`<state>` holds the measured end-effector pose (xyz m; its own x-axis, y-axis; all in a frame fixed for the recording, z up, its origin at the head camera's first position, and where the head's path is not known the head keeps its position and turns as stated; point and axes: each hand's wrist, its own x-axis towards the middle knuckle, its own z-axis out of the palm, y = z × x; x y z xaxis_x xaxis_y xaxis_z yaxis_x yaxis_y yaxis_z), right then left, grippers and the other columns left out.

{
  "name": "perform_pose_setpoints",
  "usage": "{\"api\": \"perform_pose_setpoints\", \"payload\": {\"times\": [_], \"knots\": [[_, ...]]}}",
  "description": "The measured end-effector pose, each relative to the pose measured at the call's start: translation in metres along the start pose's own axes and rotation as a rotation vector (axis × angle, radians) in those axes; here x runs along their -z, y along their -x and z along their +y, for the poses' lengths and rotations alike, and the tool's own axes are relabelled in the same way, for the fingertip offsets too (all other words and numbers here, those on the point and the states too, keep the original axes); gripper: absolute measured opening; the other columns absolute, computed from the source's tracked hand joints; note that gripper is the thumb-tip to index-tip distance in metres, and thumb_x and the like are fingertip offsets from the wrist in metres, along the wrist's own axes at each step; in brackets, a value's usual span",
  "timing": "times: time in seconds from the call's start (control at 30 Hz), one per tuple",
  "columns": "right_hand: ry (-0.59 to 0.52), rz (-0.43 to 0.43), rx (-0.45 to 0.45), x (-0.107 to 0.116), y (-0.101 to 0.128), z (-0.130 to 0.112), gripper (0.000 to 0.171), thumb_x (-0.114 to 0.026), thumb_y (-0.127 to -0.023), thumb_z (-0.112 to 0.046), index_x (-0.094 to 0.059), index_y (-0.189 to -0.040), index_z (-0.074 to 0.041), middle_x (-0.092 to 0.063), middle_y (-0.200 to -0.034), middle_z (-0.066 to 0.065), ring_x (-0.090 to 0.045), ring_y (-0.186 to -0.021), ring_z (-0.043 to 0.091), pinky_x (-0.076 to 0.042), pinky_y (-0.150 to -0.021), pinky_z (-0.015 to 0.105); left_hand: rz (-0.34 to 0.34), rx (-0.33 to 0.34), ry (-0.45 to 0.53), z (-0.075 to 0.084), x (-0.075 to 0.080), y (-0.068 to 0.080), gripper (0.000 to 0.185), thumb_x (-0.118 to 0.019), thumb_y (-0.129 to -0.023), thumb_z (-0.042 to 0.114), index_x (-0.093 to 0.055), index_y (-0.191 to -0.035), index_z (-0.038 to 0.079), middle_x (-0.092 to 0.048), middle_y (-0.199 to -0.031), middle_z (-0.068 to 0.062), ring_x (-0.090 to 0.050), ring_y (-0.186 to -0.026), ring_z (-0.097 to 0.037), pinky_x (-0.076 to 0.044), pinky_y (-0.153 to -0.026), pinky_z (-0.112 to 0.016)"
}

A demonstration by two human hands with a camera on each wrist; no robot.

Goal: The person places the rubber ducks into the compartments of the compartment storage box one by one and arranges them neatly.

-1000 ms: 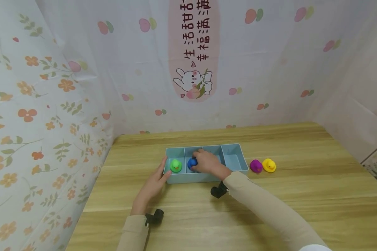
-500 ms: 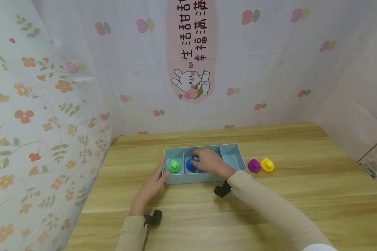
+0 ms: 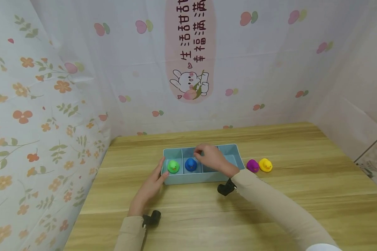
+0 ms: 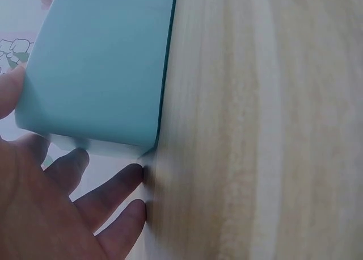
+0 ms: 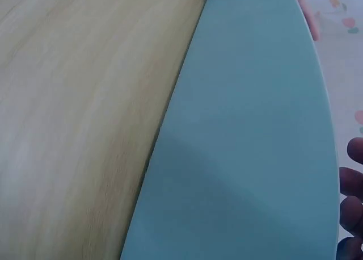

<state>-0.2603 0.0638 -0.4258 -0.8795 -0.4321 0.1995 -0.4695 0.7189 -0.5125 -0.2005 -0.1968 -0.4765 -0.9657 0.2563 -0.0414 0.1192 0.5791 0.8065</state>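
At the left edge of the head view, a floral-printed plastic sheet (image 3: pixel 34 122) hangs as a side wall. The left hand (image 3: pixel 150 186) lies in the lower centre-left of the frame, fingers straight and spread, thumb along the left end wall of the tray and fingertips against its near corner; the left wrist view shows these fingers (image 4: pixel 108 195) extended where the tray corner meets the tabletop. The tray (image 3: pixel 188 177) is a light blue, smooth, rectangular plastic organiser with rounded corners, divided by thin walls into four compartments in a row, standing flat at the centre of the wooden table (image 3: pixel 286 216), whose surface is pale with lengthwise grain. The leftmost compartment holds a green duck (image 3: pixel 173 166). The second compartment holds a blue duck (image 3: pixel 191 164), standing free of both hands. The right hand (image 3: pixel 211 158) hovers over the third compartment, just right of the blue duck, fingers loosely curled downward and gripping nothing visible; its beige sleeve (image 3: pixel 279 209) runs to the lower right corner. What the third compartment contains cannot be told; the fourth shows only bare floor. Right of the tray, on the table, a purple duck (image 3: pixel 252 166) and a yellow duck (image 3: pixel 265 165) sit touching each other, near the tray's right end wall.
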Motion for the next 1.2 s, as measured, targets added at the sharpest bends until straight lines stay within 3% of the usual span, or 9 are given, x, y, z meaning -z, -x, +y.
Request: {"api": "perform_pose_setpoints", "payload": {"times": [0.3, 0.7, 1.2], "knots": [[-0.004, 0.041, 0.041, 0.002, 0.006, 0.007, 0.016, -0.06, -0.093, -0.017, -0.073, -0.098, -0.008, -0.068, -0.088, 0.001, -0.061, -0.078, 0.011, -0.053, -0.071, 0.031, 0.002, -0.006, -0.025, 0.001, 0.0, 0.001, 0.065, -0.041, -0.102, 0.041, -0.009, -0.156, 0.026, -0.017, -0.161, -0.01, -0.019, -0.148, -0.033, -0.017, -0.12, -0.054], [0.002, 0.065, 0.023, 0.013, 0.013, 0.012, 0.014, -0.062, -0.092, -0.02, -0.072, -0.093, -0.01, -0.062, -0.07, -0.002, -0.045, -0.058, 0.007, -0.036, -0.052, 0.021, 0.004, 0.003, 0.008, 0.002, -0.001, 0.001, 0.064, -0.042, -0.103, 0.034, -0.008, -0.156, 0.024, -0.015, -0.161, -0.01, -0.016, -0.148, -0.033, -0.016, -0.12, -0.054], [0.009, 0.079, -0.012, 0.03, 0.026, 0.029, 0.013, -0.063, -0.092, -0.019, -0.072, -0.092, -0.009, -0.059, -0.067, -0.001, -0.045, -0.057, 0.009, -0.036, -0.052, 0.022, 0.011, -0.005, -0.018, 0.001, 0.0, 0.0, 0.065, -0.041, -0.102, 0.04, -0.008, -0.156, 0.024, -0.017, -0.161, -0.012, -0.019, -0.147, -0.034, -0.018, -0.119, -0.054]]}}
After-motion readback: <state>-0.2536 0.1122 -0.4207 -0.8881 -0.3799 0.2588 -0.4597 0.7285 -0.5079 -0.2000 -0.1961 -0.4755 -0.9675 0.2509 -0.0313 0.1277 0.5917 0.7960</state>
